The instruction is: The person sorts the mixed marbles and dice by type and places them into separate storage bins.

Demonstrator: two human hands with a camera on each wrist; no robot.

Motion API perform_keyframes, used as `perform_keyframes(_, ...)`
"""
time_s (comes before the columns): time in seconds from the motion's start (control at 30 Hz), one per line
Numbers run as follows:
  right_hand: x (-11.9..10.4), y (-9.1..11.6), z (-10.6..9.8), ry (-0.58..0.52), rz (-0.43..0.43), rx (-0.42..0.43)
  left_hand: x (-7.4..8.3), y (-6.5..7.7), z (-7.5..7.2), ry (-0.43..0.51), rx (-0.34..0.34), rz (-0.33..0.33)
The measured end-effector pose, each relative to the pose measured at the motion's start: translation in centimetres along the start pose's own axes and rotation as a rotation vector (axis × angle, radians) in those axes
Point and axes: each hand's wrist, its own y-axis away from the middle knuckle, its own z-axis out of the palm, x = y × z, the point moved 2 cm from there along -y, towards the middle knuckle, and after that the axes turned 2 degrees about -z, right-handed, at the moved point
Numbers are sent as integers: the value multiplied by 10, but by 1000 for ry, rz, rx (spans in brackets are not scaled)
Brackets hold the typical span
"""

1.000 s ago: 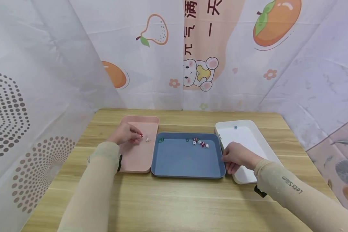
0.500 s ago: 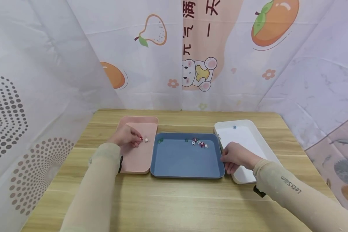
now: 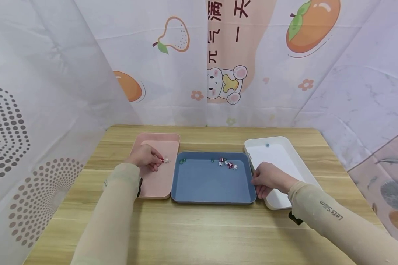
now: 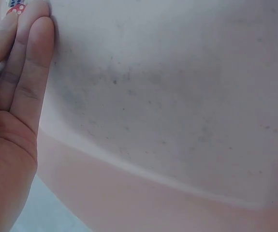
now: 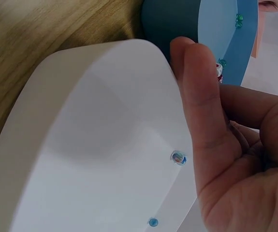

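My left hand [image 3: 146,156] is over the pink tray [image 3: 159,186], pinching a red die [image 4: 18,8] between thumb and fingertips. Right beside that die lies a white die [image 3: 167,160] with dark dots. At the blue tray [image 3: 212,187], my right hand [image 3: 272,177] grips the right rim, its fingers between this tray and the white tray [image 3: 286,165]. Near the blue tray's back wall sit several red and white dice [image 3: 230,165], with small green beads [image 3: 212,160] about them. More green pieces [image 3: 182,161] lie in its back left corner.
In the white tray are a small blue bead [image 3: 267,145] and a clear, many-coloured bead [image 5: 178,157]. All three trays stand side by side on a wooden table [image 3: 199,232]. Printed curtains [image 3: 172,81] hang behind and at both sides.
My left hand has moved slightly right and toward me with the red die, bringing it up beside the white die. The right hand keeps its place at the blue tray's rim.
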Motion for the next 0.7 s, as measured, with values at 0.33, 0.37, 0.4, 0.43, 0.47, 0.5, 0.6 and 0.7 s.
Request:
perform_keyframes(0.33,0,1,0,-4,-3,-3,5,2,-1,65,5,25)
perform_keyframes(0.37,-1,1,0,-4,-3,-3,7,2,-2,73,13,44)
perform_keyframes(0.4,-1,1,0,-4,-2,-3,10,2,-3,88,25,63)
perform_keyframes(0.43,-1,1,0,-4,-2,-3,13,3,-3,102,33,80)
perform_keyframes(0.47,-1,1,0,-3,-1,-3,18,4,-3,112,45,92)
perform_keyframes(0.5,-1,1,0,-2,-2,-3,23,5,-3,114,56,104)
perform_keyframes(0.6,-1,1,0,0,-3,-5,38,7,-1,113,74,115)
perform_keyframes(0.7,-1,2,0,0,2,-5,54,9,4,94,14,142)
